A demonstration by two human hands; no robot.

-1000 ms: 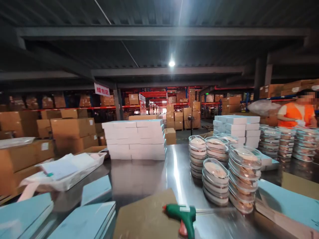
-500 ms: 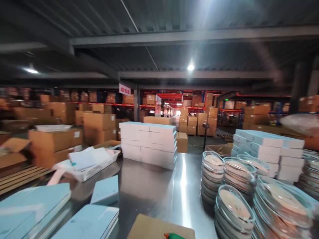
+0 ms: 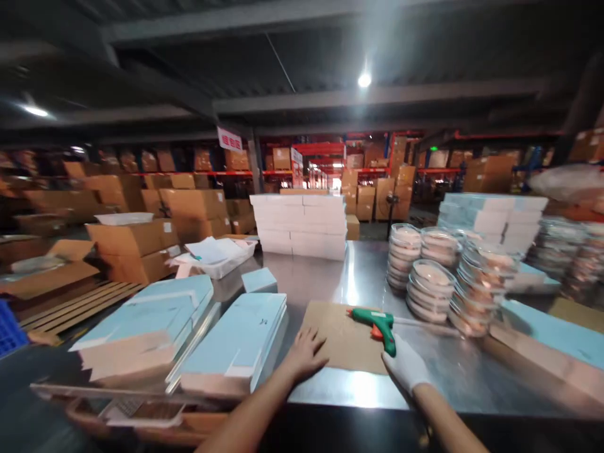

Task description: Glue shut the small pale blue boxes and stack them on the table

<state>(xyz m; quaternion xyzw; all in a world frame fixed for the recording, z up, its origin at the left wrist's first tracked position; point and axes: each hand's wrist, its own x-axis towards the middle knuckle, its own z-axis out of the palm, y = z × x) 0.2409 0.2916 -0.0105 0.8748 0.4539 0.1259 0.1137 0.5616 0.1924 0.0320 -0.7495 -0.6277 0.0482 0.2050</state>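
Head view: The bare left hand (image 3: 304, 355) lies flat, fingers spread, on the near-left edge of a brown cardboard sheet (image 3: 342, 340) on the steel desk (image 3: 330, 283). The white-gloved right hand (image 3: 406, 368) touches the grip of a green glue gun (image 3: 375, 321) resting on the sheet; whether its fingers enclose the grip cannot be told. Flat blue boxes (image 3: 238, 336) lie left; stacked clear lidded dishes (image 3: 427, 289) stand right.

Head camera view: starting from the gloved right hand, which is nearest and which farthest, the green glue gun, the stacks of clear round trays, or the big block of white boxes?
1. Green glue gun, right at the gloved right hand.
2. Clear round trays, to its right and behind.
3. Block of white boxes, far end of the table.
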